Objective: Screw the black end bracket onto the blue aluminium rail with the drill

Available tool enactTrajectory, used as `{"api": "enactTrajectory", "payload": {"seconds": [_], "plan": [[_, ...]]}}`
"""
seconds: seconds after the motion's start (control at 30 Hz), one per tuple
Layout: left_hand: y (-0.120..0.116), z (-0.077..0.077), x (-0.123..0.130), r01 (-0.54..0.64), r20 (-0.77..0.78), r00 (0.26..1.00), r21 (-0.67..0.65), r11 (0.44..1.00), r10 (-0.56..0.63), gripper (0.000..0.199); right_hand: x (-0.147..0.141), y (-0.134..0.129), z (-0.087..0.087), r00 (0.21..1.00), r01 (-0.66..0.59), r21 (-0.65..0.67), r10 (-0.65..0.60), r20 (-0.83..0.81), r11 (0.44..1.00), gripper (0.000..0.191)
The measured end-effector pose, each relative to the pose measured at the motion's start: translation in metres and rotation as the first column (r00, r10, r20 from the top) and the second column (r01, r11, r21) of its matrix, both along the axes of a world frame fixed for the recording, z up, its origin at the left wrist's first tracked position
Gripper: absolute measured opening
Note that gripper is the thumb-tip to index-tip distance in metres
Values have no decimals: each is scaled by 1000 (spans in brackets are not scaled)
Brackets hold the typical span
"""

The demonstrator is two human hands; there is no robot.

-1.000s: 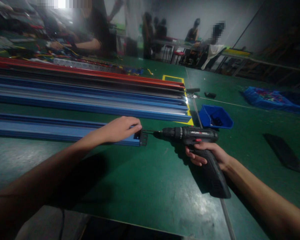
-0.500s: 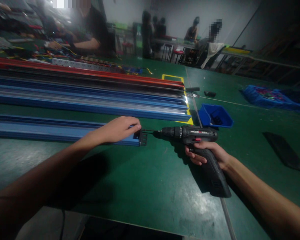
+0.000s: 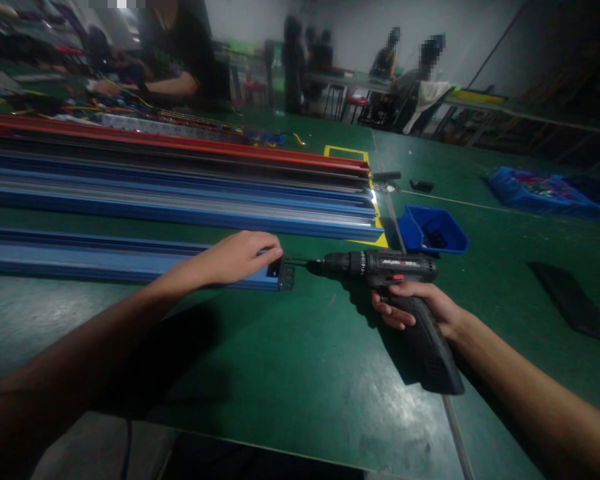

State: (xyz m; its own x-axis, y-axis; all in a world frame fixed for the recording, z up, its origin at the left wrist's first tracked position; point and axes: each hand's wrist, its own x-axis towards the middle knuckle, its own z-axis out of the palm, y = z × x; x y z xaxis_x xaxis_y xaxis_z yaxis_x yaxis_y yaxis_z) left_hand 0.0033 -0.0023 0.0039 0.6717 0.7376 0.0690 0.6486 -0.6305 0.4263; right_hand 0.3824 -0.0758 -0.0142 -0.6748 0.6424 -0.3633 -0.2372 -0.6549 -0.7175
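Observation:
A long blue metal profile (image 3: 130, 261) lies lengthwise on the green table, with a black end cap (image 3: 287, 275) at its right end. My left hand (image 3: 243, 257) is closed over that end, fingertips at the cap's upper part. In my right hand (image 3: 405, 307) is a black cordless drill (image 3: 400, 268), gripped by its handle and held level, pointing left. Its long thin bit (image 3: 303, 261) reaches the cap beside my left fingertips. Whether a screw sits at the bit's tip is hidden.
Behind lie more blue profiles (image 3: 180, 200) and red ones (image 3: 180, 141). A blue bin (image 3: 443, 230) with black parts stands beyond the drill. Farther right are a blue tray (image 3: 540, 190) of small parts and a dark flat piece (image 3: 570, 297). A person (image 3: 175, 73) works across the table.
Both hands, the drill and the profile hold nearly the same positions. The camera view has shifted very slightly. Across the table, the other person's upper body has moved a little.

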Motion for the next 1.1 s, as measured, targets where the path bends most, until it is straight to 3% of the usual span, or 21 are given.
{"api": "enactTrajectory", "payload": {"seconds": [1.1], "plan": [[1, 0, -1, 5, -6, 1000, -9, 1000, -5, 44, -1, 2, 2, 1000, 10, -34, -11, -19, 999, 26]]}}
